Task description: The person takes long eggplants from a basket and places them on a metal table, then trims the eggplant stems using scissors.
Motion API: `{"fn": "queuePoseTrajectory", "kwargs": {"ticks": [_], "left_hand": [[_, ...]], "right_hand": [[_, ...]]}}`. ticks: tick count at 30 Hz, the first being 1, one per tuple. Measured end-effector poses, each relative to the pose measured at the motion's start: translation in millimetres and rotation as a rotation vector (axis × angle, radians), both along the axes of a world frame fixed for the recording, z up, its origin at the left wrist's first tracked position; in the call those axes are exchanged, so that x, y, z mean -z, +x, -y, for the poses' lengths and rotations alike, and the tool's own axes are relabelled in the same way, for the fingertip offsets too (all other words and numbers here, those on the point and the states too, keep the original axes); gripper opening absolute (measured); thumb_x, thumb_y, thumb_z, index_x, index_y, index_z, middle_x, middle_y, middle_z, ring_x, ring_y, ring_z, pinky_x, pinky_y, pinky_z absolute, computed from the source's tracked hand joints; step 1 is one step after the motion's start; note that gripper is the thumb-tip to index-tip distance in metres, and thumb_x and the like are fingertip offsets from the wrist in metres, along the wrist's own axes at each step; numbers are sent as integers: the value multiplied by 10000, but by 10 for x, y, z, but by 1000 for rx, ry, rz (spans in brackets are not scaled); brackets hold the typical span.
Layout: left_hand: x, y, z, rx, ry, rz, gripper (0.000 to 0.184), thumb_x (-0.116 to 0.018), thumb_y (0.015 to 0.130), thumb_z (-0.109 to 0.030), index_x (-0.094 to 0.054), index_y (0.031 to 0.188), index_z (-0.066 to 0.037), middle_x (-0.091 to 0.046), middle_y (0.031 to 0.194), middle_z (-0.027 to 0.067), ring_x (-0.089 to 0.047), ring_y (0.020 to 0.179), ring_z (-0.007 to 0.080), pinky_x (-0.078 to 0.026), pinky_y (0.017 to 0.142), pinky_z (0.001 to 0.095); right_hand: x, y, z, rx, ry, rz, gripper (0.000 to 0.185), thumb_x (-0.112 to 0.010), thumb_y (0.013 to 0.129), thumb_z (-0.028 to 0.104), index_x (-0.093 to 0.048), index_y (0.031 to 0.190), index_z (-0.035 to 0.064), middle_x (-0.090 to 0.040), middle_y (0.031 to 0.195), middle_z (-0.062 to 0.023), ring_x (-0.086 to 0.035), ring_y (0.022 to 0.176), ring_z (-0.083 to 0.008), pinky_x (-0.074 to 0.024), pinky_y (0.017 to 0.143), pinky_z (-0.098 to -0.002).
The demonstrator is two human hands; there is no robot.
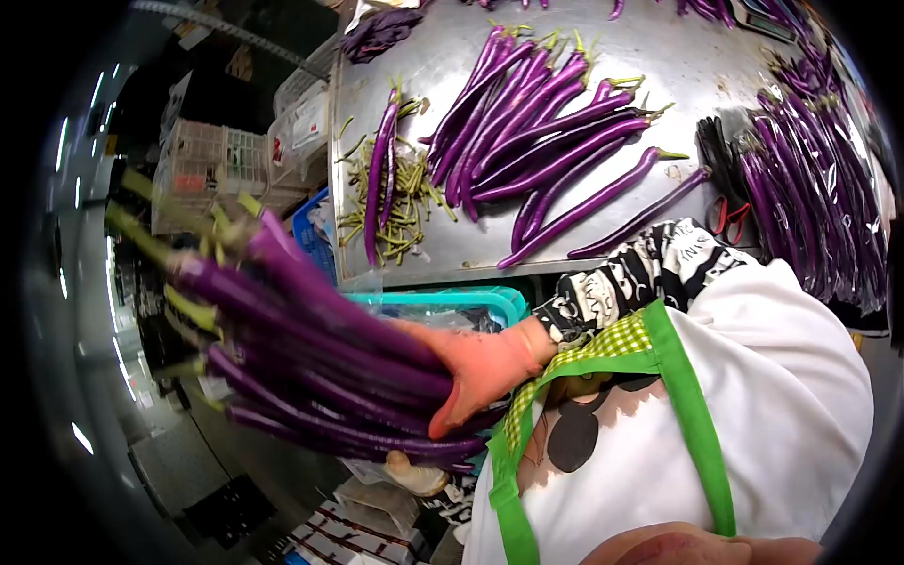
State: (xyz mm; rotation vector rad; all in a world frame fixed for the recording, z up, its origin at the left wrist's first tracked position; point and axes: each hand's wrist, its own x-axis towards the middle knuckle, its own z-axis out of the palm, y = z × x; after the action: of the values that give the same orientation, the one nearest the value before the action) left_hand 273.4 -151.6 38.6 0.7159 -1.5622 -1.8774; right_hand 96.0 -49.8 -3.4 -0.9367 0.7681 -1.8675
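Note:
My right hand [485,369], in an orange-pink glove, is wrapped round the lower ends of a bundle of long purple eggplants [330,353]. Their green stems point to the upper left and are blurred. Below the bundle, my left hand [417,474], in a pale glove, shows only in part at its underside; most of its fingers are hidden. On the metal table [603,28] lies a pile of more eggplants [527,113]. Two eggplants [380,174] rest on a heap of cut green stems [410,193] at the table's left end.
A teal-rimmed bin [504,299] stands at the table's near edge. Eggplants in clear plastic [815,188] lie at the right, beside red-handled scissors [730,218] and something black [720,155]. Plastic crates [212,160] and a blue basket [309,235] are at the left.

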Motion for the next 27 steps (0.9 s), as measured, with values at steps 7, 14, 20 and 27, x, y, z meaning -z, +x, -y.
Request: {"fn": "queuePoseTrajectory", "kwargs": {"ticks": [7, 14, 20, 27], "left_hand": [[200, -1261, 238, 523, -134, 21, 1048, -889, 759, -443, -359, 1507, 65, -503, 1459, 174, -516, 1315, 311, -428, 1108, 447], [430, -2843, 5, 960, -242, 290, 865, -947, 717, -233, -500, 1403, 45, -646, 1284, 102, -627, 1156, 213, -477, 1045, 357], [1322, -3732, -166, 1148, -344, 460, 744, -904, 750, -71, -516, 1381, -7, -668, 1238, 80, -628, 1122, 168, -494, 1018, 322], [1389, -3944, 94, 1112, -441, 536, 647, -867, 816, -95, -544, 1369, -5, -691, 1226, 87, -649, 1095, 159, -514, 1006, 316]], "right_hand": [[360, -341, -685, 644, 22, 49, 1235, -965, 674, 98, -138, 1587, 19, -357, 1568, -130, -337, 1438, -169, -291, 1209, -352], [1101, -758, -1065, 914, 154, 251, 1270, -933, 681, 64, -53, 1593, 1, -340, 1571, -168, -400, 1417, -243, -358, 1181, -345], [1384, -1135, -1543, 590, 623, 375, 941, -892, 788, 386, -364, 1452, -20, -616, 1318, -156, -590, 1224, -245, -492, 998, -358], [2027, -1303, -1753, 319, 896, 58, 830, -746, 793, 711, -669, 997, -90, -683, 855, -134, -625, 758, -196, -492, 662, -344]]}}
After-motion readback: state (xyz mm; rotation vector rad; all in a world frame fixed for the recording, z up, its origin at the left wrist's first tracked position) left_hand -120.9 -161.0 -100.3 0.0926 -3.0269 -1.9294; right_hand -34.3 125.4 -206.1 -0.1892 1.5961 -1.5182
